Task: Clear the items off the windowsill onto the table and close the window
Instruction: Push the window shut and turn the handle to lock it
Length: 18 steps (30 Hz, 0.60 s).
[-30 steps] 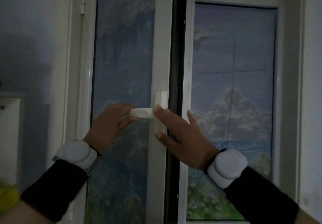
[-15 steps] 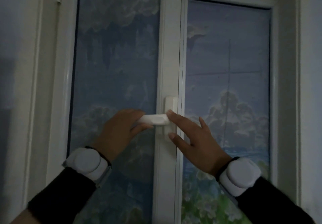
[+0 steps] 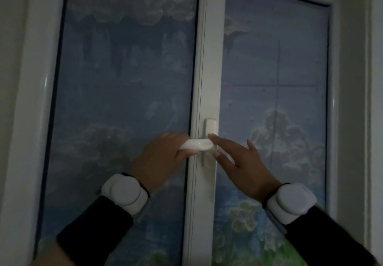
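Gripping the white handle (image 3: 196, 144), which lies level across the middle post, our left hand (image 3: 157, 158) has its grip curled tight around the handle's free end. Our right hand (image 3: 244, 162) lies spread, fingertips (image 3: 213, 136) touching the handle's base plate. The window (image 3: 128, 100) sits flush in its frame (image 3: 31, 100), no gap showing.
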### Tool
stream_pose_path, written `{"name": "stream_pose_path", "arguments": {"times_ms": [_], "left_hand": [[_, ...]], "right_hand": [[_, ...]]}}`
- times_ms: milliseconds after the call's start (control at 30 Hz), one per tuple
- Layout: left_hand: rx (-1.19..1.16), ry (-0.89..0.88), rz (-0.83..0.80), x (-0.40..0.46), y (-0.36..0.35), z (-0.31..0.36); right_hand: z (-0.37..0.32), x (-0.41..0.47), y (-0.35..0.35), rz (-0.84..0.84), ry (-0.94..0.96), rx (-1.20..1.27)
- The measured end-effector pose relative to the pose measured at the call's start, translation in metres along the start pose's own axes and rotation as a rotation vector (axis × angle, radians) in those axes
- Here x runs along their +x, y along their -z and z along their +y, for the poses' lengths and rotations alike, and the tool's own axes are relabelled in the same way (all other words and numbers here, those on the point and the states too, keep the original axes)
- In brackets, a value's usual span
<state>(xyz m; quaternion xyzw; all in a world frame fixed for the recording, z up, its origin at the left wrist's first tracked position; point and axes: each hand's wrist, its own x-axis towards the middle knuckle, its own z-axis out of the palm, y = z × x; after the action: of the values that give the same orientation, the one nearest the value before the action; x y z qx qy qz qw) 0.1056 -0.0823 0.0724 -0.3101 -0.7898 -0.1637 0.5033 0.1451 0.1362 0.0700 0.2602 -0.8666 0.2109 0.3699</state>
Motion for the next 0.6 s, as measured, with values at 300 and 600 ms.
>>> {"name": "stream_pose_path", "arguments": {"times_ms": [300,600], "left_hand": [[0.048,-0.042,-0.081,0.023,-0.035,-0.032],[0.13,-0.03,-0.079,0.032,-0.058,-0.049]], "right_hand": [[0.037,0.042,-0.021,-0.117,-0.074,-0.008],[0.063,0.061,-0.044,-0.188,-0.063,-0.044]]}}
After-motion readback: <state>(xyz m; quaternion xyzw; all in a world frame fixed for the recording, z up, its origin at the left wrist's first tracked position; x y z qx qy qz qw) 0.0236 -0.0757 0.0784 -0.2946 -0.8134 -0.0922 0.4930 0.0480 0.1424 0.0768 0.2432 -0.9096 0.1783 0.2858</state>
